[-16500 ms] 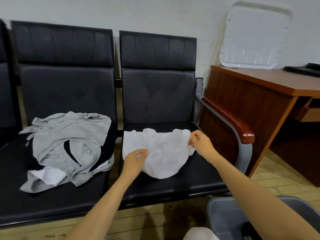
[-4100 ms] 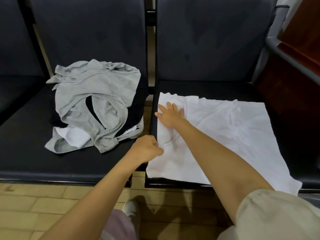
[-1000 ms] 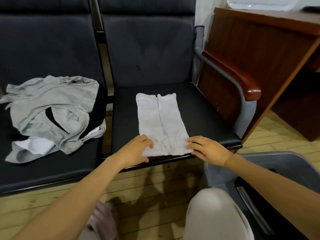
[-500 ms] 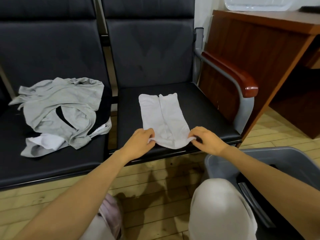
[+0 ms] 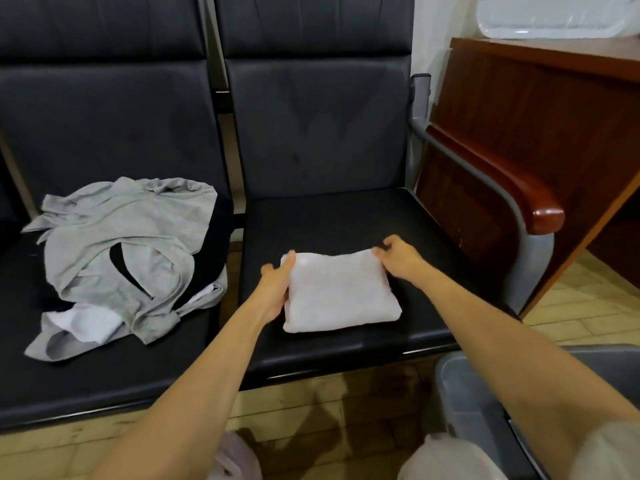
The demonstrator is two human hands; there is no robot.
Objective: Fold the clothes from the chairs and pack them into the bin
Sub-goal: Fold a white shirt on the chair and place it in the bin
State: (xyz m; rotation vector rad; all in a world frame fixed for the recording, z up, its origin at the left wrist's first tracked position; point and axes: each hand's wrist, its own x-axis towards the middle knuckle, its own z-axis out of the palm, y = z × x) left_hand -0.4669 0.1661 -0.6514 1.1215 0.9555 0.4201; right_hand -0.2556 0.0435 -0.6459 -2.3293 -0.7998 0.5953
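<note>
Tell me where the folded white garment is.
In the head view, the folded white garment lies on the right chair seat, between the left hand and right hand, right of the grey clothes.

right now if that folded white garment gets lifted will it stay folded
Probably floppy and light: the folded white garment is thin soft cloth with rounded edges. It may sag open unless the left hand and right hand support both sides.
</note>
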